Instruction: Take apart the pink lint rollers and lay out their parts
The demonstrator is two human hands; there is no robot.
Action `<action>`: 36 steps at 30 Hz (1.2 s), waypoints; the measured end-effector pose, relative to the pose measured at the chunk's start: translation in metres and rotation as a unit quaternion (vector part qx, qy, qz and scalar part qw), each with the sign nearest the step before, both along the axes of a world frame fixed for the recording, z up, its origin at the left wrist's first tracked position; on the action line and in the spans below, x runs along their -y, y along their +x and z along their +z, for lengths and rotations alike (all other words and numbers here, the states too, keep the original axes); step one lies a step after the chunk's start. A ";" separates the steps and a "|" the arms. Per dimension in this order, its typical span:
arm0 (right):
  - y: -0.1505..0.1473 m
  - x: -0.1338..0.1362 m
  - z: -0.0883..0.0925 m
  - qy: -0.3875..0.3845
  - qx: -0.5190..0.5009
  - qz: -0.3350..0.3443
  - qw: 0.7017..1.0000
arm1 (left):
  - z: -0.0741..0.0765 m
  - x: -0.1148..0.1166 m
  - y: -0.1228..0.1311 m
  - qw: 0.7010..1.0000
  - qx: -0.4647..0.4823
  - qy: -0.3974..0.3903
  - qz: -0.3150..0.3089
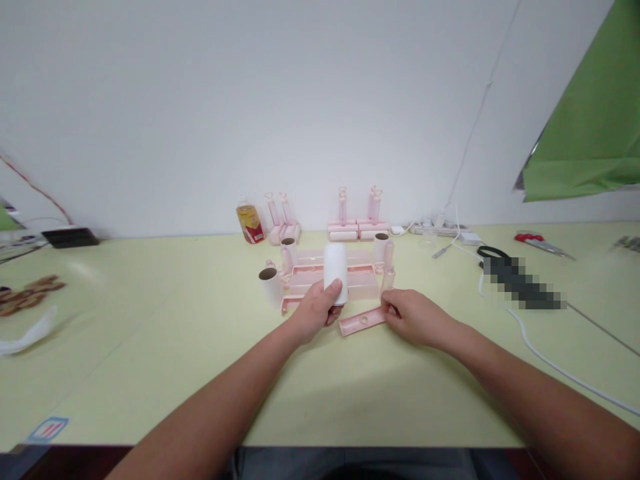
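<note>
So, white roll (335, 265) in left grip (318, 308).

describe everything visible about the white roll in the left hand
The white roll is a plain, smooth-looking cylinder, perhaps paper, with no markings discernible. It is held roughly upright: the left hand grips its lower part, its thumb across the front. Long pink cases lie behind it on the table. No core hole shows.
</note>
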State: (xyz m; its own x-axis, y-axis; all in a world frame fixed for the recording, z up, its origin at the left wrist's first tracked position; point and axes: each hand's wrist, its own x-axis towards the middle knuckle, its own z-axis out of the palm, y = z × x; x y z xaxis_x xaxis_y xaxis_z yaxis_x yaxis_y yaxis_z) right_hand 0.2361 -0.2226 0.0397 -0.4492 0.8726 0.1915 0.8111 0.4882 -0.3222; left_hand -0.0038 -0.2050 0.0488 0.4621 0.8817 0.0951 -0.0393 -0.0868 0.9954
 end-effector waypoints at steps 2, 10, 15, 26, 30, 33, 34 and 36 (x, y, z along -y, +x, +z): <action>0.000 0.000 0.000 0.004 -0.026 0.007 1.000 | 0.001 0.001 0.001 1.000 0.001 -0.007 -0.006; 0.001 -0.001 0.004 0.011 -0.085 0.028 0.996 | 0.012 0.004 -0.002 0.985 0.035 -0.141 -0.091; 0.001 0.000 0.007 -0.008 -0.102 0.029 0.994 | 0.013 0.002 -0.006 0.972 0.044 -0.187 -0.138; -0.001 -0.001 0.008 -0.231 -0.382 -0.014 0.894 | 0.010 0.001 -0.007 0.965 0.015 -0.207 -0.159; 0.000 -0.004 0.008 -0.262 -0.455 -0.023 0.850 | 0.005 0.003 -0.005 0.965 -0.004 -0.214 -0.153; 0.001 -0.005 0.007 -0.297 -0.477 -0.021 0.827 | 0.001 0.003 -0.004 0.964 -0.021 -0.212 -0.159; 0.002 -0.006 0.007 -0.308 -0.482 -0.019 0.820 | 0.000 0.003 -0.004 0.963 -0.027 -0.213 -0.165; 0.003 -0.006 0.007 -0.325 -0.488 -0.014 0.810 | -0.002 0.003 -0.005 0.960 -0.033 -0.214 -0.175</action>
